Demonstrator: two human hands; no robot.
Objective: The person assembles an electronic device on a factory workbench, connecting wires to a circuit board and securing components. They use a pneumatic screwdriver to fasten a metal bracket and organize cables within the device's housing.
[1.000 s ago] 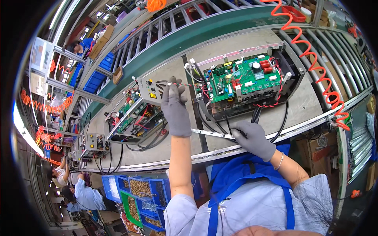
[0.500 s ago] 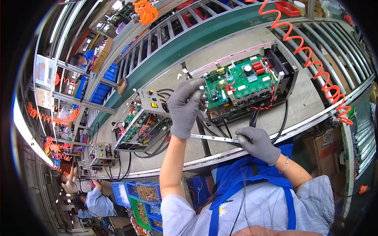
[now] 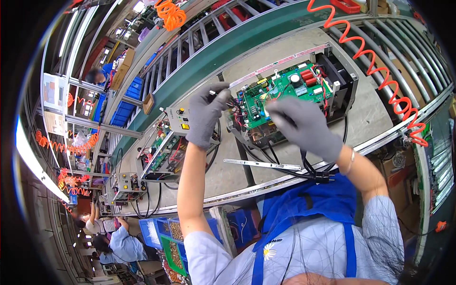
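Note:
My left hand (image 3: 208, 116), in a grey glove, is raised at the left end of an open metal chassis (image 3: 266, 138). Its fingers are closed around a thin dark wire lead (image 3: 213, 93) with a small white tip. Across the front edge of the green circuit board (image 3: 256, 107) hovers my right hand (image 3: 308, 127), also gloved and smeared by motion. Whether its fingers hold anything is hidden. A perforated metal strip (image 3: 261, 164) lies on the bench in front of the chassis, with black power cables (image 3: 311, 170) near its right end.
Another open unit with a control panel (image 3: 178, 119) stands to the left, with a further one (image 3: 127, 183) beyond. Roller conveyors (image 3: 403, 66) run behind. A coiled orange air hose (image 3: 370, 57) hangs at right. Parts bins (image 3: 173, 251) sit below the bench; other people work at far left.
My right hand has left the metal strip and risen over the circuit board. The strip has shifted slightly. My left hand has moved a little left, away from the board.

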